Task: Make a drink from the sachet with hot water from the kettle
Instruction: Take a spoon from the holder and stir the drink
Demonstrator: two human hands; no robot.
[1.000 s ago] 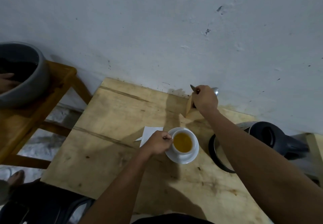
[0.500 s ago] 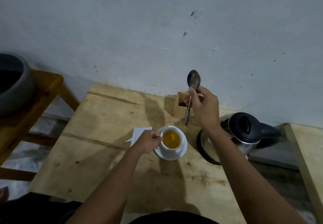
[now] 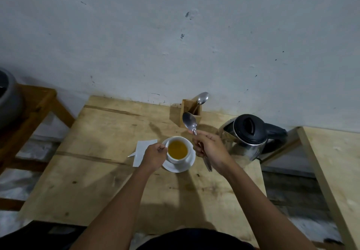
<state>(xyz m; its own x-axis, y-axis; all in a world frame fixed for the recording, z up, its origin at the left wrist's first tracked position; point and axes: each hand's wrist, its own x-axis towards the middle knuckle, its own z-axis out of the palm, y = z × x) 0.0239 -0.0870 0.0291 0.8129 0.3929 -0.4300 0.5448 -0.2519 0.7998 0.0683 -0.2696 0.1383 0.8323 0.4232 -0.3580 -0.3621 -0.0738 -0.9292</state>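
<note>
Left hand [image 3: 153, 157] fingers pinching white ceramic cup [image 3: 178, 150] handle, round saucer [image 3: 180, 165], right hand [image 3: 211, 150] fingers closed round shiny steel teaspoon [image 3: 190, 123], rough wooden counter [image 3: 97, 171]

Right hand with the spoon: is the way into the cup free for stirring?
Probably yes. The right hand holds the spoon beside the cup, whose mouth is uncovered; the left hand grips only the cup's far side.

Scuffed pale wall [image 3: 175, 35], worn plywood table [image 3: 97, 171], wooden bench [image 3: 35, 103] left, possibly stone floor, dim light
</note>
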